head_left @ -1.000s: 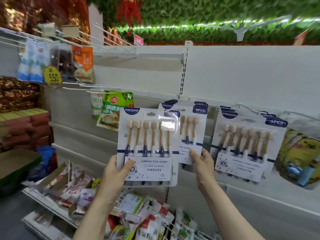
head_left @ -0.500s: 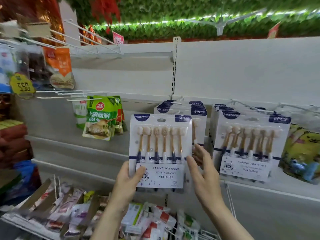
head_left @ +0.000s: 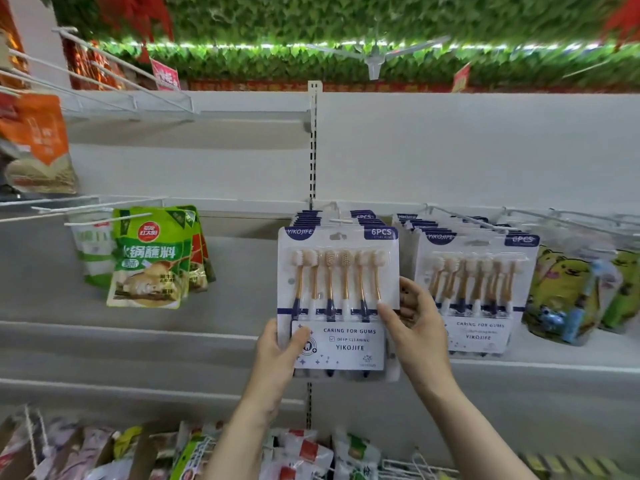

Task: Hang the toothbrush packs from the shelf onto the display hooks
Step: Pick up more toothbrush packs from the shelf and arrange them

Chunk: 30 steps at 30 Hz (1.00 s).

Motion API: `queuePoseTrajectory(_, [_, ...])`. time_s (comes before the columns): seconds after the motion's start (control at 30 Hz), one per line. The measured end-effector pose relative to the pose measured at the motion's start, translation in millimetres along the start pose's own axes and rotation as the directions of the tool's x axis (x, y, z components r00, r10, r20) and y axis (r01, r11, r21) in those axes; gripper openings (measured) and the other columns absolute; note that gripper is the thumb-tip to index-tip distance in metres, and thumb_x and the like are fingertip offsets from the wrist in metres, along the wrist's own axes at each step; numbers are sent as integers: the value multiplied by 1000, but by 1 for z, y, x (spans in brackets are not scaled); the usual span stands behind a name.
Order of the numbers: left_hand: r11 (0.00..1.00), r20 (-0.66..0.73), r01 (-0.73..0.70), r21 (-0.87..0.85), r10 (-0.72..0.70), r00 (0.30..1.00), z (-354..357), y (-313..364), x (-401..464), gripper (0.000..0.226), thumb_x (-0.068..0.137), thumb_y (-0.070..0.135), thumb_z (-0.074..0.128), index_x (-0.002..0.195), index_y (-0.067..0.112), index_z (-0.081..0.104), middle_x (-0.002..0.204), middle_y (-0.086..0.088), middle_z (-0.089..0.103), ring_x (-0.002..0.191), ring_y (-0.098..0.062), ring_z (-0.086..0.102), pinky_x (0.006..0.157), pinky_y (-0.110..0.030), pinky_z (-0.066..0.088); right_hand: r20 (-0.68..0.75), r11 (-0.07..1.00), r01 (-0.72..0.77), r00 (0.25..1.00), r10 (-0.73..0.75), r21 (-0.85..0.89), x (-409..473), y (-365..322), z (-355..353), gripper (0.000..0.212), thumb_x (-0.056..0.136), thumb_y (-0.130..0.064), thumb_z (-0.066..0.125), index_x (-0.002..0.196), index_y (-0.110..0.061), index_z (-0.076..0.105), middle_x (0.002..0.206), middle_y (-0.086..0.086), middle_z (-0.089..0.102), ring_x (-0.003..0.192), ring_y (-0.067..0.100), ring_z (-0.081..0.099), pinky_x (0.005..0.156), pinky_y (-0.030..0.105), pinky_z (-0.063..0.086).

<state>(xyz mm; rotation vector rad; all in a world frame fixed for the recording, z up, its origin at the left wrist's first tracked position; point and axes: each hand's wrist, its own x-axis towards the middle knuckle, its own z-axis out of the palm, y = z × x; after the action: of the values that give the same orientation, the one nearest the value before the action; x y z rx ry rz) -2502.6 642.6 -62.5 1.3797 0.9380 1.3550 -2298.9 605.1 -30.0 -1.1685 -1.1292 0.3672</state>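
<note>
A white six-piece toothbrush pack (head_left: 337, 289) with gold-handled brushes is held upright in front of a row of identical packs (head_left: 311, 216) hanging on a white display hook (head_left: 341, 220). My left hand (head_left: 280, 355) grips its lower left corner, thumb on the label. My right hand (head_left: 414, 318) pinches its right edge. The pack's hang hole sits just below the hook's tip; whether the hook passes through it is unclear. A second row of toothbrush packs (head_left: 476, 289) hangs on the hook to the right.
Green sauce pouches (head_left: 150, 258) hang to the left and yellow cartoon packs (head_left: 571, 296) to the right. Bare wire hooks (head_left: 86, 206) jut out at the left. Mixed snack packets (head_left: 304, 452) fill the wire shelf below. A slotted upright (head_left: 313, 143) divides the white back panel.
Both hands have carried the toothbrush pack rightward and up, from beside the hanging row to directly in front of it, its top now level with the hook.
</note>
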Motion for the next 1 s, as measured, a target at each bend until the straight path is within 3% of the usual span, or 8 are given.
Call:
queuePoseTrajectory(0.2, [999, 44, 29, 23, -30, 999, 4, -15, 9, 35, 90, 39, 67, 123, 35, 57, 120, 15, 68, 115, -8, 61, 103, -39, 47, -40, 998, -3, 999, 0, -65, 0, 8, -1, 45, 90, -18, 74, 129, -29, 55, 110, -9, 66, 99, 5, 65, 85, 28, 57])
queuePoseTrajectory(0.4, [999, 37, 27, 40, -29, 999, 4, -18, 27, 21, 93, 28, 65, 114, 32, 60, 110, 13, 71, 102, -3, 66, 80, -23, 50, -83, 988, -19, 997, 6, -153, 12, 13, 10, 47, 90, -19, 74, 132, -23, 55, 109, -11, 66, 98, 5, 64, 88, 32, 57])
queuePoseTrajectory(0.5, [994, 30, 27, 108, -30, 999, 3, -23, 36, 19, 93, 29, 66, 110, 32, 59, 112, 10, 70, 103, -6, 65, 81, -26, 51, -73, 981, -50, 997, 37, -188, 16, 16, 14, 49, 90, -23, 74, 134, -26, 51, 114, -11, 64, 105, 9, 62, 94, 39, 56])
queuePoseTrajectory(0.63, [970, -68, 21, 242, -5, 998, -6, -21, 39, 54, 80, 42, 77, 124, 29, 47, 127, 7, 58, 117, -14, 57, 93, -30, 48, -66, 934, 35, 996, -62, -355, 7, 6, 13, 58, 91, -26, 73, 142, -19, 46, 129, -6, 58, 116, 8, 56, 105, 33, 49])
queuePoseTrajectory(0.7, [879, -145, -111, 465, 199, 969, -16, -3, 40, 83, 74, 52, 77, 141, 27, 37, 141, 8, 44, 132, -15, 42, 107, -36, 40, -18, 830, 252, 954, -300, -497, 6, -8, 8, 65, 90, -26, 73, 146, -16, 42, 136, -8, 50, 125, 4, 47, 108, 23, 39])
queuePoseTrajectory(0.8, [644, 38, -352, 679, 448, 893, -23, 55, 50, 99, 77, 60, 69, 155, 33, 14, 151, 22, 17, 145, -3, 13, 120, -32, 17, 196, 624, 479, 862, -468, -617, 29, -42, 1, 76, 90, -39, 68, 154, -19, 32, 151, -12, 35, 141, 1, 29, 115, 21, 24])
queuePoseTrajectory(0.9, [399, 300, -468, 788, 414, 859, -17, 106, 76, 102, 80, 69, 57, 156, 35, -2, 158, 22, -6, 142, 5, -10, 117, -25, -3, 443, 420, 553, 832, -335, -720, 68, -74, -3, 92, 90, -56, 62, 160, -24, 12, 164, -10, 14, 152, 7, 9, 120, 21, 2])
queuePoseTrajectory(1.0, [142, 505, -553, 821, 271, 820, -2, 144, 100, 103, 80, 75, 51, 157, 30, -2, 163, 14, -4, 146, 0, -9, 114, -23, -9, 612, 275, 633, 773, -166, -724, 102, -90, -1, 100, 87, -65, 59, 160, -23, 5, 168, -5, 5, 154, 11, 1, 120, 22, -4])
